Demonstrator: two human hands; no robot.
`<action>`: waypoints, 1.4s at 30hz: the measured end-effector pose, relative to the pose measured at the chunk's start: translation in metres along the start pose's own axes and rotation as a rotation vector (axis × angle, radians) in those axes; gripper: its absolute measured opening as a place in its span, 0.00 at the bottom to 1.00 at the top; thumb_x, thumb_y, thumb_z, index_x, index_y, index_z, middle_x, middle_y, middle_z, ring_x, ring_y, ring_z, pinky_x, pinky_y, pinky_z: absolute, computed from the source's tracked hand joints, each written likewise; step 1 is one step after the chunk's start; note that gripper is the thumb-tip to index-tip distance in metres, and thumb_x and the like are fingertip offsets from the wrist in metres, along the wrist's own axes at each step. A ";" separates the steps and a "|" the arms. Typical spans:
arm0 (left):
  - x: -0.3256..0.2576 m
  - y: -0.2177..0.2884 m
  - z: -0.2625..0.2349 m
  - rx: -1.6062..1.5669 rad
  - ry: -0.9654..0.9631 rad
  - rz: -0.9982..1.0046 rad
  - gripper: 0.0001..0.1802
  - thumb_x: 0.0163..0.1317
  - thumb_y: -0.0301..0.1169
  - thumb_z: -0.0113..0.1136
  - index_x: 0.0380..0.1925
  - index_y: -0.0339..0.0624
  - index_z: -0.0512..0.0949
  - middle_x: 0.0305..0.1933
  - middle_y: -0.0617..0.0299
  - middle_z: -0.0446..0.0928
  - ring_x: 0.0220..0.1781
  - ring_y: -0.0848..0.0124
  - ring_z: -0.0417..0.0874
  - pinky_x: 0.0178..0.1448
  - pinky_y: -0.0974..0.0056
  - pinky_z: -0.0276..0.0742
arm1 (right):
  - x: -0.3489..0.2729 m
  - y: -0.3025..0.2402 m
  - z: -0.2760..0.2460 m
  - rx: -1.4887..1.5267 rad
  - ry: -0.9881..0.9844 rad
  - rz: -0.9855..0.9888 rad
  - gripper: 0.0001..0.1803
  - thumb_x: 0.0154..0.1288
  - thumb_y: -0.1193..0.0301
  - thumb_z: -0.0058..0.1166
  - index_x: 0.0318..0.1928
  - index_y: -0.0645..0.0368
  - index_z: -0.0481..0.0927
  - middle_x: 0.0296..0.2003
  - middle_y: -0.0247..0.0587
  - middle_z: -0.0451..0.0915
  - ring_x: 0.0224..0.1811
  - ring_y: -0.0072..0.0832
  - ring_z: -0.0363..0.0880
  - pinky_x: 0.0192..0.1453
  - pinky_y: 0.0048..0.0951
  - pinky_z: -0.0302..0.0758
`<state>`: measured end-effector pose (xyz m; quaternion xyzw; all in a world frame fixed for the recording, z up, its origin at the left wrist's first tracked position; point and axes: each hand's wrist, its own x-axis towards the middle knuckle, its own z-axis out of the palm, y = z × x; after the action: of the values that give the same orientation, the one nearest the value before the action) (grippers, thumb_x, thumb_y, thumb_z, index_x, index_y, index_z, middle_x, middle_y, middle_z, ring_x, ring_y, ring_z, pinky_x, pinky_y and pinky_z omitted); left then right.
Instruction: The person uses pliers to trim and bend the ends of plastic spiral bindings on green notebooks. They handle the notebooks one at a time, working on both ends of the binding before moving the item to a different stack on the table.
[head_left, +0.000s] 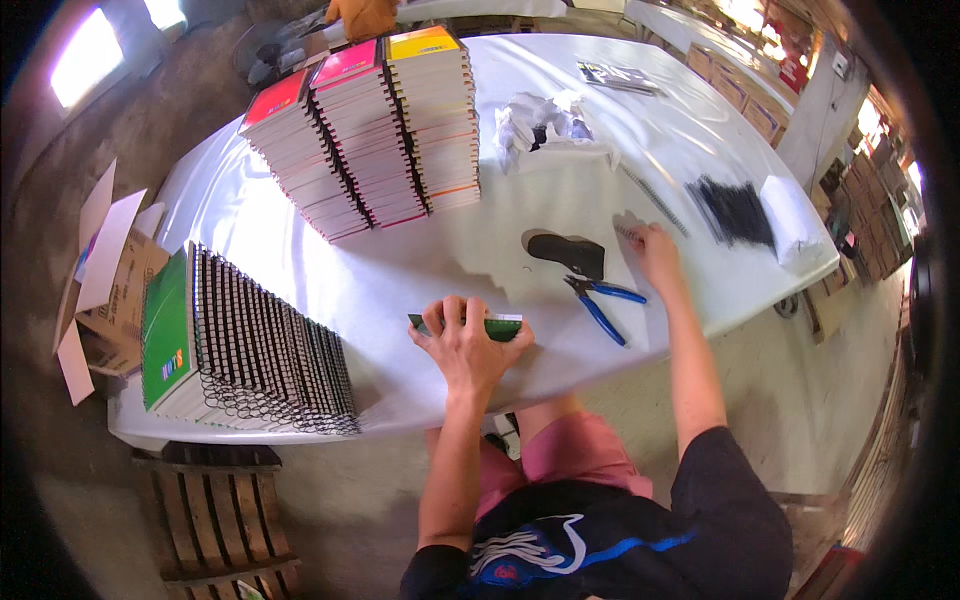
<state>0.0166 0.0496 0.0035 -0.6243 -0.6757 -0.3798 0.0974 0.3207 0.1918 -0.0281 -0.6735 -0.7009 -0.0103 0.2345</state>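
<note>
Near the table's front edge, my left hand (465, 345) is closed around a green-covered notebook (503, 328), which stands on edge and shows pale page edges on top. To the right, my right hand (655, 255) has its fingers pinched on a thin dark spiral binding coil (626, 231), partly hidden by the fingers. Another coil (657, 200) lies just beyond that hand. Between my hands are blue-handled cutting pliers (606, 308), jaws pointing away, and a flat black object (566, 252) whose kind I cannot make out.
Tall stacks of notebooks (375, 140) stand at the back left; green-covered coil-bound ones (250, 345) stand front left. A bundle of black coils (732, 210) lies right beside white wrapping (790, 220). Crumpled white packaging (555, 140) sits farther back. An open carton (115, 290) is left of the table.
</note>
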 end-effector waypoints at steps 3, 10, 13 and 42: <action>-0.002 0.003 -0.011 0.019 0.043 0.011 0.24 0.31 0.49 0.72 0.25 0.49 0.73 0.38 0.63 0.68 0.47 0.59 0.67 0.51 0.44 0.58 | -0.016 -0.028 -0.013 0.207 0.072 -0.095 0.12 0.60 0.74 0.53 0.45 0.56 0.81 0.44 0.49 0.75 0.43 0.46 0.77 0.46 0.38 0.74; -0.016 -0.007 -0.009 0.069 0.089 0.066 0.26 0.33 0.51 0.72 0.29 0.52 0.73 0.39 0.65 0.68 0.47 0.60 0.66 0.51 0.44 0.58 | -0.081 -0.152 -0.067 0.800 -0.444 -0.202 0.13 0.59 0.71 0.58 0.45 0.54 0.83 0.33 0.42 0.79 0.37 0.35 0.75 0.41 0.30 0.72; -0.018 -0.004 -0.006 0.055 0.102 0.058 0.24 0.36 0.51 0.71 0.30 0.54 0.74 0.40 0.66 0.68 0.49 0.60 0.66 0.52 0.41 0.56 | -0.085 -0.154 -0.056 0.785 -0.336 -0.368 0.13 0.58 0.71 0.60 0.46 0.51 0.84 0.33 0.40 0.79 0.35 0.30 0.76 0.40 0.27 0.72; -0.017 -0.021 -0.024 -0.153 -0.047 0.062 0.30 0.36 0.53 0.73 0.31 0.43 0.75 0.47 0.54 0.66 0.59 0.51 0.63 0.63 0.47 0.57 | -0.033 -0.148 -0.051 0.458 -0.389 -0.476 0.20 0.62 0.71 0.50 0.56 0.55 0.73 0.38 0.47 0.80 0.41 0.41 0.79 0.47 0.33 0.73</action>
<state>-0.0077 0.0223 0.0017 -0.6592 -0.6272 -0.4124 0.0453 0.1954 0.1302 0.0506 -0.4114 -0.8532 0.2206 0.2326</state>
